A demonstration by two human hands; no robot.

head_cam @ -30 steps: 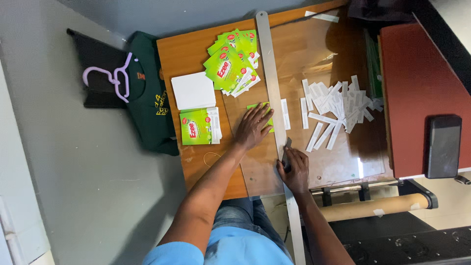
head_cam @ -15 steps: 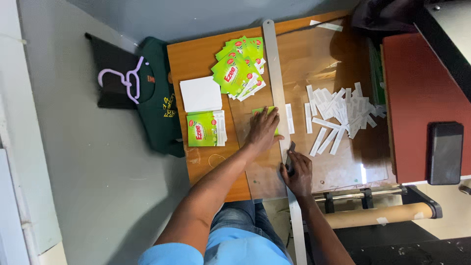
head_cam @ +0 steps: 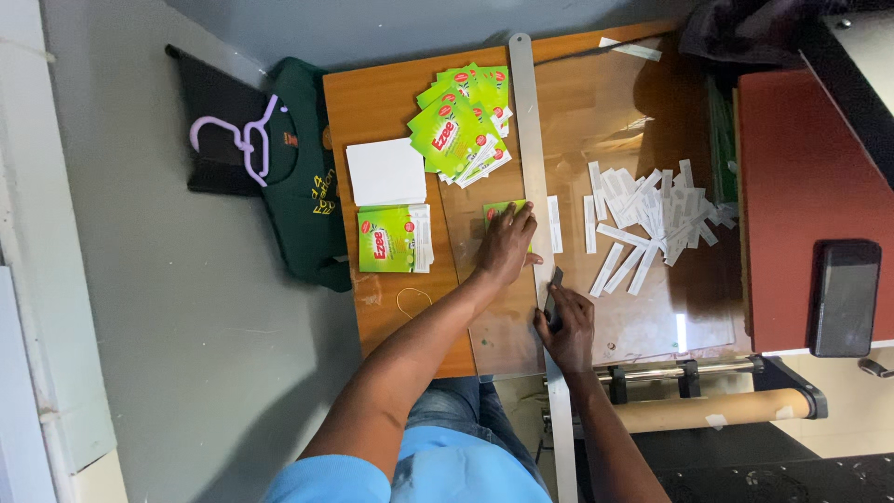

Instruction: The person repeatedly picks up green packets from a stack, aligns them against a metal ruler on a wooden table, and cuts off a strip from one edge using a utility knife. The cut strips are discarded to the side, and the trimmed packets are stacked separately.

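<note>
At the far left, on the grey floor, a lilac plastic hanger (head_cam: 240,142) lies on a black board, with a dark green garment (head_cam: 307,200) beside it against the edge of the wooden table (head_cam: 377,102). On the table's left part sits a stack of plain white sheets (head_cam: 386,171), and just below it a stack of green printed labels (head_cam: 393,239). A thin rubber band (head_cam: 413,300) lies nearer the person. Further up, a loose fan of the same green labels (head_cam: 461,116) spreads towards the long metal ruler (head_cam: 529,140), which runs the length of the table from its far edge to the near edge and beyond.

The left hand (head_cam: 507,244) lies flat, fingers spread, pressing down on a single green label (head_cam: 504,210) whose right edge sits under or against the ruler; the fingertips reach onto the ruler itself. Only the top of that label shows past the fingers.

Just right of the ruler and nearer the person, the right hand (head_cam: 564,326) is closed around a small dark knife (head_cam: 554,284), its tip touching the ruler's right edge, just below the pressed label.

Right of the ruler, on a clear sheet, white paper strips (head_cam: 652,219) lie scattered in a heap. A red surface carrying a dark phone (head_cam: 844,298) stands at the far right.
</note>
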